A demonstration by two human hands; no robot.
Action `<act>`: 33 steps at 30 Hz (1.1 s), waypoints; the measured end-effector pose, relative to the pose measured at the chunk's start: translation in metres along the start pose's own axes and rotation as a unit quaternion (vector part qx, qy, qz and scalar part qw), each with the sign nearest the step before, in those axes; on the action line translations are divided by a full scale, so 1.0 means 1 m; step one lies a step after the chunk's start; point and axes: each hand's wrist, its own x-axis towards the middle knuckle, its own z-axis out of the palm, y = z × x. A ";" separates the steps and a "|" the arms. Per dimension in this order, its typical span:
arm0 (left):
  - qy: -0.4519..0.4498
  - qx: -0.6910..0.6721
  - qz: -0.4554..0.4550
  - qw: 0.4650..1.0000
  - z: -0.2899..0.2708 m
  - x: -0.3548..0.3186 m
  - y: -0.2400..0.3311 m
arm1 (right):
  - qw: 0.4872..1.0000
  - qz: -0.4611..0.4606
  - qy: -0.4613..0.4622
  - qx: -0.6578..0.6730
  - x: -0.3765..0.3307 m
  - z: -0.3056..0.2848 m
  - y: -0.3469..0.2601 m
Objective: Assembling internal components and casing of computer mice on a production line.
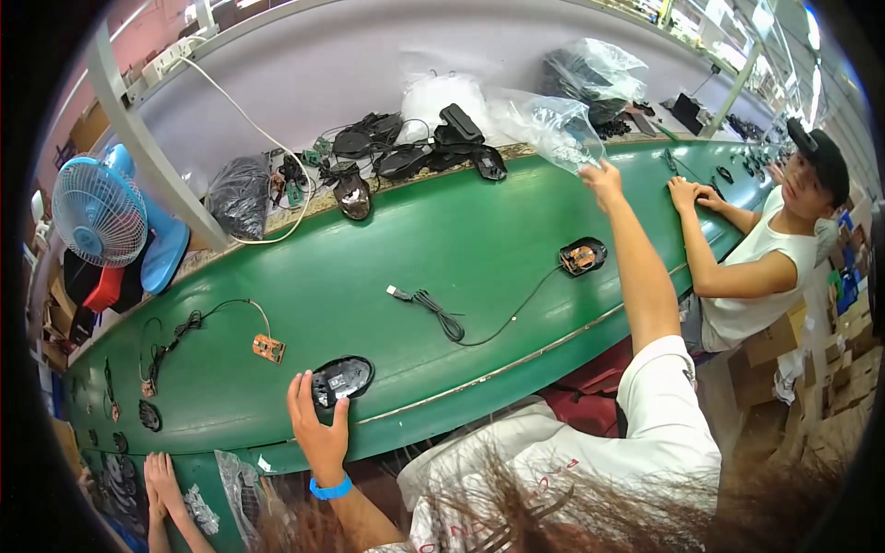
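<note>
My left hand [321,426], with a blue band on its wrist, holds the near left edge of a black mouse bottom shell [348,376] on the green belt. The shell's hollow inside faces up, and the thumb lies at its near rim. My right arm reaches to the far side, where my right hand [604,184] has its fingers closed on the edge of a clear plastic bag [558,129]. Small pale contents show in the bag but are too blurred to name. Nearer than that hand lies an open mouse [583,256] with an orange circuit board and a coiled USB cable [433,306].
An orange circuit board [268,347] with a cable lies left on the green belt [461,230]. Mouse parts [369,138] and bags line the far ledge. A blue fan [101,207] stands far left. Co-workers' hands show at lower left [164,484] and right [687,194].
</note>
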 end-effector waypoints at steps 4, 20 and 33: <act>0.007 -0.028 0.007 1.000 0.002 0.003 -0.005 | 0.983 -0.093 0.030 0.156 0.003 0.007 0.001; -0.046 0.035 0.051 0.997 -0.015 0.004 0.006 | 0.889 -0.377 -0.256 -0.040 -0.215 0.022 -0.085; -0.063 0.095 0.080 0.990 -0.005 -0.001 0.012 | 0.869 -0.443 -0.220 0.003 -0.245 0.033 -0.075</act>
